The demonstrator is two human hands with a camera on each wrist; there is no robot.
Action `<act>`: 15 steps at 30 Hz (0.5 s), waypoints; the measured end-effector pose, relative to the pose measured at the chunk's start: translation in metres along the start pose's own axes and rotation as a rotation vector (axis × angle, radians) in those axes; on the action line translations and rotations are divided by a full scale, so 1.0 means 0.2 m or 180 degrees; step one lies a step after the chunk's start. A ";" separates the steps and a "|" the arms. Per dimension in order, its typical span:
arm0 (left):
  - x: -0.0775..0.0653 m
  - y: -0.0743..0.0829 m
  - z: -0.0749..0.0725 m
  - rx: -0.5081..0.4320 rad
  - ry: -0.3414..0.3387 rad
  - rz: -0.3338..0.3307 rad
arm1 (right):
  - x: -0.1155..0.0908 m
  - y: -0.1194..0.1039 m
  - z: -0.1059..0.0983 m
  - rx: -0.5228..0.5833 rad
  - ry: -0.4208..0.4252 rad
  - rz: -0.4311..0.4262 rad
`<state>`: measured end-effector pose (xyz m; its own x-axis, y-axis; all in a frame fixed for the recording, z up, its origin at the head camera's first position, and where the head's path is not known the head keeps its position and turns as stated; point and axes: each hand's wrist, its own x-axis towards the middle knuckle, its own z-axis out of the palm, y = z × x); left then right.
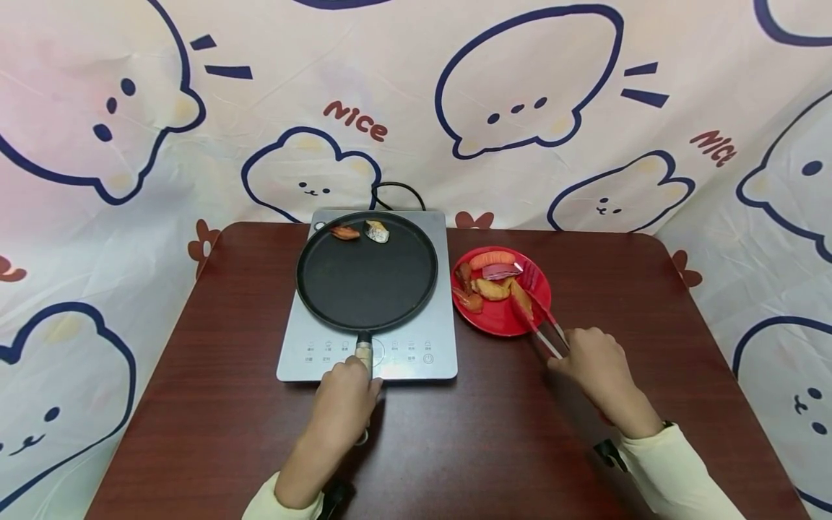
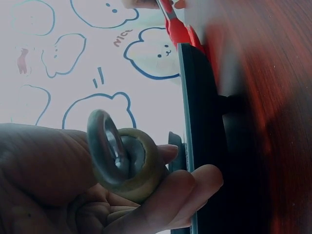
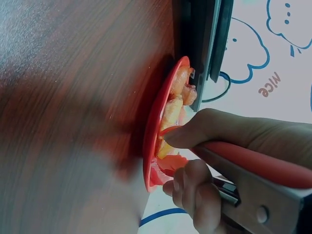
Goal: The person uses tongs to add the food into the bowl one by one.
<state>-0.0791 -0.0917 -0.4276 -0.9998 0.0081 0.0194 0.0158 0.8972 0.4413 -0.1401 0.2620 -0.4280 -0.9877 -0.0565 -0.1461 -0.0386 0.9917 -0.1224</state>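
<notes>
Head: L hand (image 1: 346,397), fingers wrapped round pan handle (image 1: 365,350); pan (image 1: 367,282) on hotplate (image 1: 442,347), 2 food pcs (image 1: 345,232) near far rim. R hand (image 1: 596,368), fingers holding tongs (image 1: 544,338), tips at yellow pc (image 1: 521,297) on red plate (image 1: 497,319), R of hotplate, on surface (image 1: 422,448); can't tell if pinched.

L wrist: handle end pokes past fingers; uneven pull could swivel pan.

R wrist: tong tips partly hidden. Weak squeeze might drop pc; pressing near rim might tip plate.

The head view is evenly bright; in the right wrist view, glare whitens the tabletop (image 3: 73,97).
</notes>
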 end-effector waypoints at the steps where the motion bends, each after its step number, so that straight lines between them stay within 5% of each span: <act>1: 0.00 0.00 0.00 0.0005 0.0001 -0.0004 | 0.00 0.00 0.00 0.0004 0.0024 -0.0010; 15: 0.00 0.00 0.00 -0.0022 -0.0052 -0.0083 | 0.02 -0.02 -0.03 0.0132 0.0407 -0.0327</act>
<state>-0.0795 -0.0910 -0.4273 -0.9999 -0.0080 -0.0067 -0.0102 0.8942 0.4476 -0.1441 0.2583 -0.4229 -0.9902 -0.1396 -0.0050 -0.1367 0.9757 -0.1710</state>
